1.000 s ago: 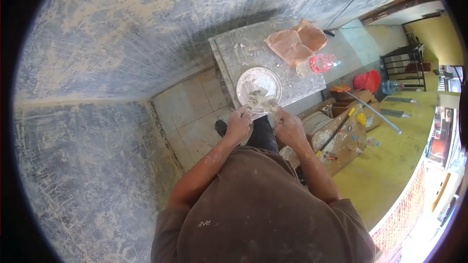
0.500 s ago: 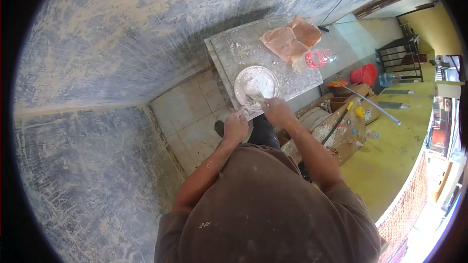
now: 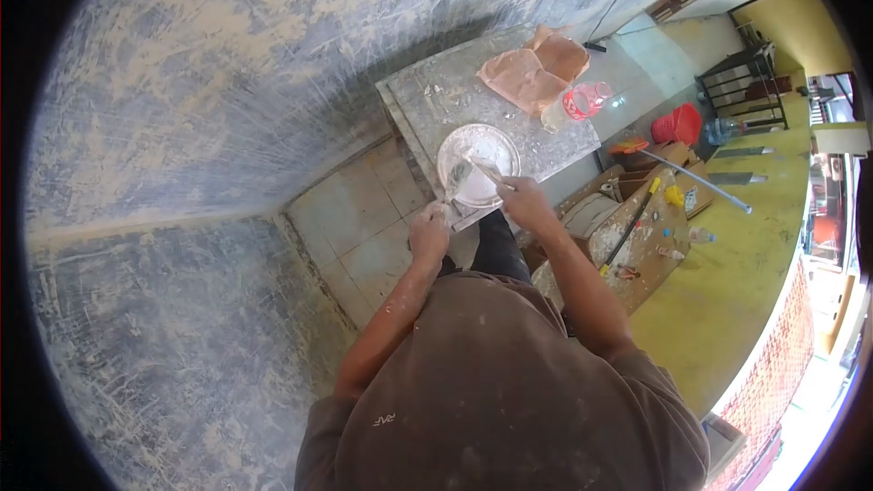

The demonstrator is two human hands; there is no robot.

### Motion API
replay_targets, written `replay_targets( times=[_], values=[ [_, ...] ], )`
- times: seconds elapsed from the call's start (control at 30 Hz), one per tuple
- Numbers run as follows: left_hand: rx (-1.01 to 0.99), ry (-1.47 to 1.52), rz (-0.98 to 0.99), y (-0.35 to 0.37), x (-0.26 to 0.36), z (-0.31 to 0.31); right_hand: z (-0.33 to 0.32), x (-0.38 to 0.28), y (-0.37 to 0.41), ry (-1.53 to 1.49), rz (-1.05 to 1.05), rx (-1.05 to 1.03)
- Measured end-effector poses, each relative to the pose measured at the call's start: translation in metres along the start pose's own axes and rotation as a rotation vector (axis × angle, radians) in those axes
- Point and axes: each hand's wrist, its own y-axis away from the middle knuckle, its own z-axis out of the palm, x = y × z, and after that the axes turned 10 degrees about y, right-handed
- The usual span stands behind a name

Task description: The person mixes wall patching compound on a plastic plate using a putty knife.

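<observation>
Right hand [image 3: 523, 198] gripped scraper [image 3: 486, 171] in putty pan [image 3: 496, 133]; left hand [image 3: 429, 232] curled beside rim, hold unclear. Best: scraper flat, pan steadied.

tabletop [image 3: 435, 95] bare at far-left corner — open reach, paper bag [image 3: 530, 73] and bottle [image 3: 576, 102] crowd far right, pan [image 3: 483, 133] fills near edge

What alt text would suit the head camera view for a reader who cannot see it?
Seen from above, a person's right hand holds a scraper in a round white pan of pale paste on a table, while the left hand sits at its near edge. A brown paper bag and a red-labelled plastic bottle lie farther back.
</observation>
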Motion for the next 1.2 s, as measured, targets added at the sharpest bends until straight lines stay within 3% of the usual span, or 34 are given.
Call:
replay_targets(
  times=[0.1, 0.27, 0.33, 0.53, 0.63, 0.67, 0.77, 0.87, 0.93, 0.97, 1.03, 1.07, 1.2],
  values=[
    [-0.060, 0.118, -0.139, 0.019, 0.014, 0.002, -0.038, -0.022, 0.050, -0.092, 0.157, -0.057],
    [-0.148, 0.176, -0.179, 0.024, 0.018, 0.004, -0.031, -0.009, 0.071, -0.066, -0.003, 0.040],
    [-0.132, -0.166, 0.136, 0.018, 0.005, 0.009, -0.018, -0.004, 0.066, 0.197, -0.253, 0.155],
    [-0.001, -0.570, 0.338, 0.041, 0.012, 0.024, -0.023, -0.028, 0.002, 0.245, -0.263, 0.096],
    [0.088, -0.509, 0.209, 0.036, 0.019, 0.033, -0.029, -0.016, 0.018, 0.195, -0.279, -0.039],
    [0.105, -0.505, 0.199, 0.038, 0.020, 0.036, -0.025, -0.015, 0.024, 0.254, -0.247, 0.046],
    [0.122, -0.487, 0.127, 0.048, 0.018, 0.043, -0.018, -0.006, -0.016, 0.161, -0.307, 0.018],
    [0.228, -0.589, 0.266, 0.044, 0.002, 0.039, -0.035, 0.002, -0.021, 0.139, -0.365, -0.009],
    [0.157, -0.271, 0.039, 0.043, 0.006, 0.045, -0.040, 0.022, -0.016, 0.134, -0.454, -0.041],
    [0.167, -0.260, 0.029, 0.046, 0.004, 0.052, -0.036, 0.024, -0.024, 0.143, -0.461, -0.055],
    [0.061, -0.322, 0.127, 0.064, 0.027, 0.065, -0.023, 0.019, -0.045, -0.046, -0.347, -0.028],
    [0.075, -0.326, 0.127, 0.068, 0.026, 0.068, -0.003, 0.037, -0.064, -0.142, -0.346, -0.162],
    [0.244, -0.545, 0.165, 0.065, 0.021, 0.085, -0.008, 0.038, -0.054, 0.027, -0.455, -0.044]
  ],
)
